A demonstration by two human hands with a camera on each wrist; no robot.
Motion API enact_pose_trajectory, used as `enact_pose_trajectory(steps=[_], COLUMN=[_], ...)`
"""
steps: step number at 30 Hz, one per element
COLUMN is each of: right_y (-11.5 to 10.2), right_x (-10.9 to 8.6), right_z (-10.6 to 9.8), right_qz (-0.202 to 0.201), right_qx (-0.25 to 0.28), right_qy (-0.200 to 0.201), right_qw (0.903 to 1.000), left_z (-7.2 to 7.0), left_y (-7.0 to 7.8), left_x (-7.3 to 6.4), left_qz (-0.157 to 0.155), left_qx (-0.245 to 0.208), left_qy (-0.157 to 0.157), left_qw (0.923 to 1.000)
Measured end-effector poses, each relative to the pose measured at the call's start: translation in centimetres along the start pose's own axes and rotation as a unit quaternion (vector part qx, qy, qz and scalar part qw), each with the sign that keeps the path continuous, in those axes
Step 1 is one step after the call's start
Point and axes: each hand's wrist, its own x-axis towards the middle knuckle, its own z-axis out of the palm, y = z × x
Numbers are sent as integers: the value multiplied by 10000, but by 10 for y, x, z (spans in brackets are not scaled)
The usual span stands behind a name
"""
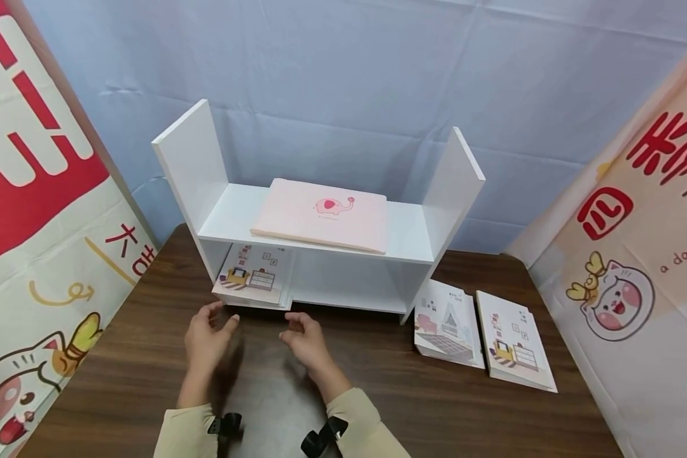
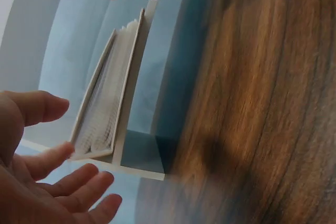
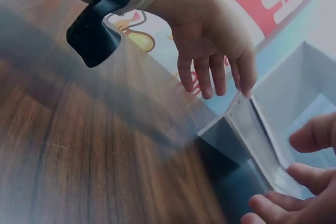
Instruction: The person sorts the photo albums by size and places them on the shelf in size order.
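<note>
A stack of white illustrated books [image 1: 254, 273] lies flat on the lower left shelf, its page edges [image 2: 107, 95] facing out in the left wrist view. My left hand [image 1: 206, 340] is at the left front corner of the stack, fingers loosely spread, a fingertip right at the cover's edge. Close to the right front corner is my right hand [image 1: 309, 343], thumb and fingers apart with nothing between them. The white shelf unit [image 1: 355, 280] stands upright around the stack. On its upper board rests a pink elephant book [image 1: 320, 216], lying flat.
Right of the shelf, two piles of books lie on the brown wooden table [image 1: 378, 394]: one with a castle cover [image 1: 446, 321], the other with a yellow-vehicle cover [image 1: 515, 340]. A blue cloth [image 1: 343, 83] hangs behind, with printed banners at both sides.
</note>
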Motion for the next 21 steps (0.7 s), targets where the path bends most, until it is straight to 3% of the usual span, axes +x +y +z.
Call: enact_pose_trajectory(steps=[3, 8, 14, 21], right_y=[-2, -3, -5, -12], right_x=[-5, -13, -19, -30], right_z=[-5, -16, -28, -49], right_qz=[-303, -782, -1133, -1384], right_qx=[-823, -2223, -3130, -3912], right_qy=[-267, -859, -1199, -1455], right_qw=[9958, 9680, 9353, 8982], left_z=[0, -2, -3, 3], left_y=[2, 5, 10, 18], left_x=[-7, -17, -29, -48], left_qz=[209, 383, 576, 842], left_qx=[388, 916, 1413, 1654], left_qy=[-96, -289, -575, -808], left_qw=[9990, 9946, 9866, 9793])
